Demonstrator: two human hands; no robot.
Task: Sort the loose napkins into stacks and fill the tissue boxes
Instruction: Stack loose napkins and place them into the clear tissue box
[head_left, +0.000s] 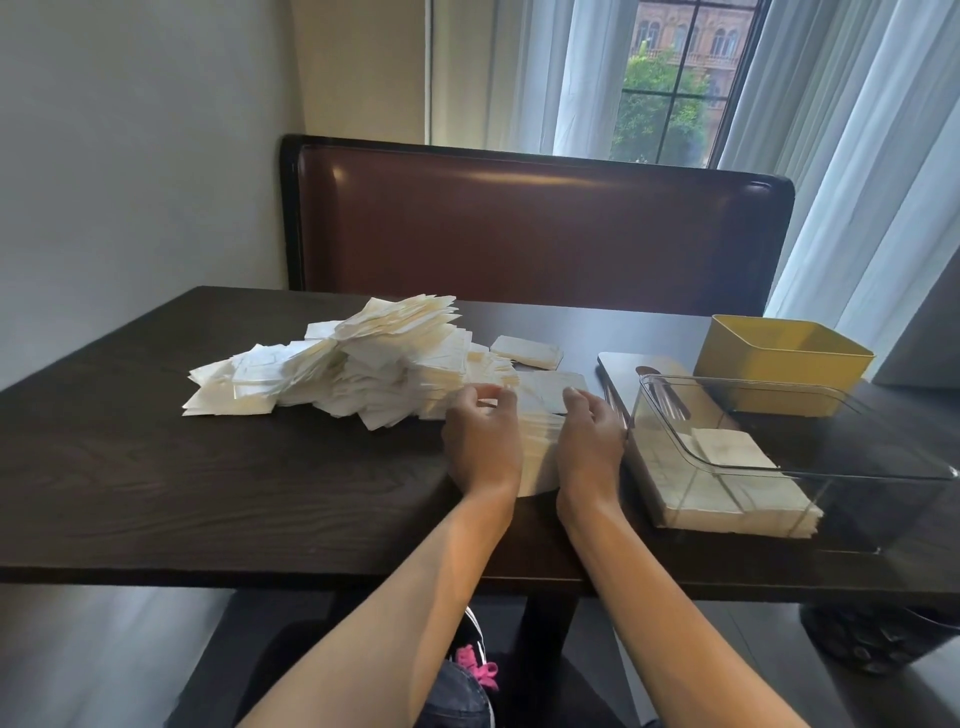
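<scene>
A big loose heap of white napkins (363, 364) lies on the dark table (208, 493). In front of me stands a squared stack of napkins (539, 452), held between both hands. My left hand (483, 441) grips its left side with fingers curled over the top. My right hand (589, 441) grips its right side the same way. A clear plastic box (779, 467) at the right holds neat napkin stacks (727, 493). Behind it stands a yellow box (779, 364). A small separate napkin stack (527, 349) lies beyond the heap.
A grey flat lid or board (623, 374) lies between the stack and the yellow box. A brown padded bench back (519, 228) faces me across the table. Curtains and a window are behind it.
</scene>
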